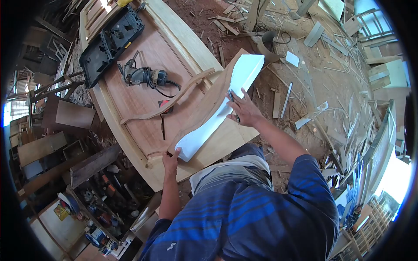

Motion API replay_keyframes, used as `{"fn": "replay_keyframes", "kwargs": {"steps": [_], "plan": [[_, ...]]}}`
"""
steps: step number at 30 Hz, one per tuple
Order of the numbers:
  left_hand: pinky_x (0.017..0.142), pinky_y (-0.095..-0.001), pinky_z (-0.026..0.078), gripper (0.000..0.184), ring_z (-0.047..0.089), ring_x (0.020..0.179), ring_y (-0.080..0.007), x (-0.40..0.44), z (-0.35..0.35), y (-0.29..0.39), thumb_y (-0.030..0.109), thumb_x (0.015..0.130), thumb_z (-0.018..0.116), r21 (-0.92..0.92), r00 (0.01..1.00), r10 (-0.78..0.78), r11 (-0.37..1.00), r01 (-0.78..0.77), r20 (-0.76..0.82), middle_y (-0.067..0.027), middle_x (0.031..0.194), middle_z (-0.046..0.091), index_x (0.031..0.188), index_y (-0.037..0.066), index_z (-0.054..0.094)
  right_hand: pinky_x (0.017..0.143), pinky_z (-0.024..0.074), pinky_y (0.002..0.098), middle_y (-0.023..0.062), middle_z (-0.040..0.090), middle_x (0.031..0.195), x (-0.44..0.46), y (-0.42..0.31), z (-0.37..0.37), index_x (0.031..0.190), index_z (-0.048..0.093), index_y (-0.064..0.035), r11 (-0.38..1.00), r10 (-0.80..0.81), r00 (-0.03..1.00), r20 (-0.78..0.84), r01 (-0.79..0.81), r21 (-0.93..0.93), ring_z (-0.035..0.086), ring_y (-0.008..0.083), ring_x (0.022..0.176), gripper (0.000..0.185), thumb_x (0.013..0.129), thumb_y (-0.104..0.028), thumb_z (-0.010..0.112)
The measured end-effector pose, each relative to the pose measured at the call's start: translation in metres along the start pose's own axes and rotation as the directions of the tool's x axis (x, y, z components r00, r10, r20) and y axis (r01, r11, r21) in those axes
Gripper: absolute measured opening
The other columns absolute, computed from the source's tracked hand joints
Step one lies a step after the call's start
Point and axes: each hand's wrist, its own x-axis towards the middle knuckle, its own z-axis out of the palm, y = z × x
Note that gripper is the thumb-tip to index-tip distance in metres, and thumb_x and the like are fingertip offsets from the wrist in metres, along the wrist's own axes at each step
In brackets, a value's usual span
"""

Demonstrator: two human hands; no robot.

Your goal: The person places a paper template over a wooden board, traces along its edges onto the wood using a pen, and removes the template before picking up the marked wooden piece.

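A long white curved template (202, 129) lies on a brown wooden board (204, 111) with a wavy edge. My left hand (171, 160) pinches the near left end of the template and board, thumb on top. On the template's middle rests my right hand (246, 109), its fingers closed around a small dark object (230, 95) that is mostly hidden. Beneath them is a wooden door panel (143, 100). A thin curved wood strip (174, 96) lies across the panel, left of the board.
A corded power tool (148, 77), an open black tool case (111, 45) and a small red-and-black tool (164, 105) lie on the panel. Wood offcuts (276, 104) litter the dirt floor at right. A cluttered shelf (102, 195) stands at lower left.
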Motion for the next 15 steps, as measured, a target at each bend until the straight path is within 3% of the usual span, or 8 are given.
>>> {"fn": "replay_keyframes", "kwargs": {"steps": [1, 5, 6, 10, 15], "plan": [[0.070, -0.0281, 0.048, 0.050, 0.056, 0.080, -0.0106, -0.002, 0.002, 0.001, 0.027, 0.084, 0.092, 0.006, 1.000, 0.011, 1.000, -0.011, -0.017, -0.0007, 0.094, 0.062, 0.114, 0.003, 0.060, 0.127, 0.0137, 0.0661, 0.0174, 0.040, 0.164, 0.002, 0.013, -0.004, 0.132, 0.051, -0.0104, 1.000, -0.017, 0.999, -0.038, 0.018, 0.005, 0.034, 0.0347, 0.155, 0.052, 0.102, -0.052, 0.059], [0.065, -0.0277, 0.046, 0.046, 0.054, 0.076, -0.0098, -0.009, 0.007, 0.007, 0.027, 0.084, 0.092, 0.034, 0.997, 0.032, 0.999, -0.030, -0.071, 0.0010, 0.088, 0.059, 0.108, 0.004, 0.060, 0.130, 0.0083, 0.0632, 0.0120, 0.036, 0.168, 0.016, 0.055, -0.016, 0.145, 0.043, -0.0114, 0.999, -0.045, 0.996, -0.071, 0.044, -0.011, 0.030, 0.0319, 0.157, 0.062, 0.103, -0.056, 0.055], [0.064, -0.0276, 0.045, 0.046, 0.053, 0.075, -0.0096, -0.011, 0.008, 0.009, 0.028, 0.084, 0.092, 0.041, 0.996, 0.034, 0.999, -0.030, -0.081, 0.0011, 0.087, 0.058, 0.106, 0.005, 0.060, 0.131, 0.0044, 0.0595, 0.0116, 0.034, 0.169, 0.020, 0.064, -0.019, 0.157, 0.033, -0.0106, 0.993, -0.019, 1.000, 0.021, 0.021, -0.114, 0.024, 0.0280, 0.160, 0.074, 0.105, -0.062, 0.043], [0.062, -0.0280, 0.043, 0.045, 0.049, 0.072, -0.0097, -0.013, 0.011, 0.008, 0.028, 0.083, 0.093, 0.021, 0.994, 0.045, 0.999, -0.044, -0.098, 0.0021, 0.083, 0.052, 0.099, 0.007, 0.056, 0.132, 0.0026, 0.0552, 0.0104, 0.032, 0.171, 0.041, 0.095, -0.032, 0.165, 0.021, -0.0110, 0.976, 0.032, 0.996, 0.079, -0.014, -0.219, 0.024, 0.0266, 0.160, 0.085, 0.104, -0.068, 0.038], [0.061, -0.0286, 0.042, 0.048, 0.045, 0.071, -0.0104, -0.013, 0.014, 0.008, 0.030, 0.083, 0.093, 0.118, 0.990, 0.026, 0.993, -0.009, -0.139, 0.0025, 0.082, 0.048, 0.093, 0.009, 0.052, 0.132, 0.0034, 0.0555, 0.0105, 0.031, 0.171, 0.065, 0.132, -0.041, 0.165, 0.023, -0.0093, 0.977, 0.062, 0.998, 0.026, -0.055, -0.208, 0.022, 0.0260, 0.160, 0.085, 0.104, -0.068, 0.038]]}}
